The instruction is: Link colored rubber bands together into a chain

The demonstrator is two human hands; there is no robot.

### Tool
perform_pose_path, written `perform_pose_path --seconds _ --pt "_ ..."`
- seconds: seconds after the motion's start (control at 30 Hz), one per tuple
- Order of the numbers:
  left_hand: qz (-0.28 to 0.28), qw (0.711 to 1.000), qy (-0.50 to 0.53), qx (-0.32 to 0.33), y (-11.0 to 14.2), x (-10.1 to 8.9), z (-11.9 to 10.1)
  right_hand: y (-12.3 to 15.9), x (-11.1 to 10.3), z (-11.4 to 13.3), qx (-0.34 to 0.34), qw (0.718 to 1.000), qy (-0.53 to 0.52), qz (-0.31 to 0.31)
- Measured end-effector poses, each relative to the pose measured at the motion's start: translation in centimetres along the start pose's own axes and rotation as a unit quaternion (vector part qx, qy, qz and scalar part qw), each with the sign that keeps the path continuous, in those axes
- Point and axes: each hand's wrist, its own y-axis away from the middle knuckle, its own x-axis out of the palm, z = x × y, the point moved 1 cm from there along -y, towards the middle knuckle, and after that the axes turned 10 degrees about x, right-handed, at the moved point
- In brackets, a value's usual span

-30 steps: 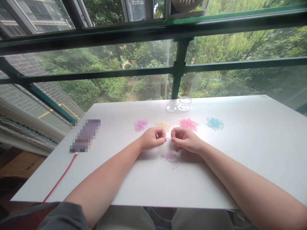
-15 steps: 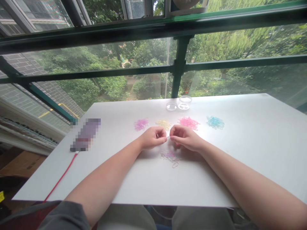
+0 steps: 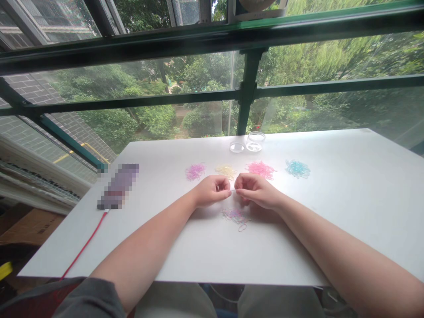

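My left hand [image 3: 213, 191] and my right hand [image 3: 255, 190] face each other above the middle of the table, thumbs and fingers pinched. Between their fingertips stretches a short, pale rubber band [image 3: 233, 190], mostly hidden by the fingers. Just below the hands lies a loose heap of mixed rubber bands [image 3: 234, 215], pinkish, purple and pale. Beyond the hands are sorted piles in a row: purple rubber bands [image 3: 195, 172], yellow rubber bands [image 3: 225, 171], pink rubber bands [image 3: 261, 169] and blue rubber bands [image 3: 297, 168].
A clear round container [image 3: 255, 142] and its flat clear lid [image 3: 237, 147] stand at the far edge of the white table [image 3: 347, 207]. On the left lies a blurred-out dark device [image 3: 119, 185] with a red cable [image 3: 84, 245]. Green railings [image 3: 245, 92] run behind the table.
Both hands stay almost in place, still pinching the small band between them. The piles and the container have not moved.
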Motion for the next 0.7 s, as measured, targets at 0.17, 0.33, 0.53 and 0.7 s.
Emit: perform_pose_path --seconds 0.17,0.33,0.53,0.7 --pt "-0.005 1.0 0.001 -0.003 0.0 0.1 -0.1 0.0 0.0 0.0 0.006 1.0 -0.002 0.005" --pt "-0.004 1.0 0.025 -0.005 0.2 0.0 0.0 0.1 0.0 0.2 0.014 1.0 0.002 -0.021" --pt "-0.06 0.993 0.098 0.024 0.2 -1.0 0.8 0.2 -0.9 0.2 -0.015 0.997 0.002 -0.071" --pt "-0.063 0.994 0.088 0.022 0.2 -1.2 0.7 0.4 -0.6 0.4 -0.019 0.999 0.002 -0.048"
